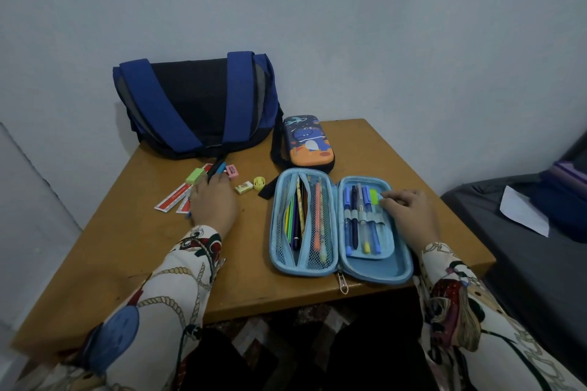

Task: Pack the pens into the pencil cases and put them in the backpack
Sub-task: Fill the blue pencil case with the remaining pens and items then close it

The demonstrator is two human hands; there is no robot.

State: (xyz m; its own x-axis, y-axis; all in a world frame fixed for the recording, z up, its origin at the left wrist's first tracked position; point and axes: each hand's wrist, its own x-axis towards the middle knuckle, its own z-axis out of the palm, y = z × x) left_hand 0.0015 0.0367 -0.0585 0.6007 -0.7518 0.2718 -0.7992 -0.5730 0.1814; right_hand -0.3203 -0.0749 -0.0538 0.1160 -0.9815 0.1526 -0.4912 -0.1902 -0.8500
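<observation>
Open pencil case [341, 225] laid flat on the bench [254, 276], both halves up, near the front edge: contents exposed for loading. Left half: mesh pocket with pencils [297, 216]. Right half: pens [362, 219] side by side under an elastic band, caps toward the far side.

Right hand [408, 209] resting on the right half of the open pencil case, fingers loosely curled, fingertips [386, 198] touching the green-capped pen at the outer end of the row. Judged purpose: seating that pen under the band. Firm pinch or mere touch: cannot tell.

Left hand [214, 203] extended over the loose stationery on the left of the bench, palm down, fingers curled round a dark pen with blue tip [217, 168]. Judged purpose: pickup for transfer to the case. Pen directly under and beyond the fingertips, well apart from the open case.

Around the left hand: green eraser [195, 175], pink eraser [232, 170], white eraser [244, 188], yellow sharpener [259, 183], red-and-white rulers [173, 198] partly beneath the hand.

Second pencil case [308, 144], zipped, dinosaur print, just beyond the open one. Backpack [197, 105] at the far corner against the wall, closed side up, as far as visible. Neither case yet in the backpack.
</observation>
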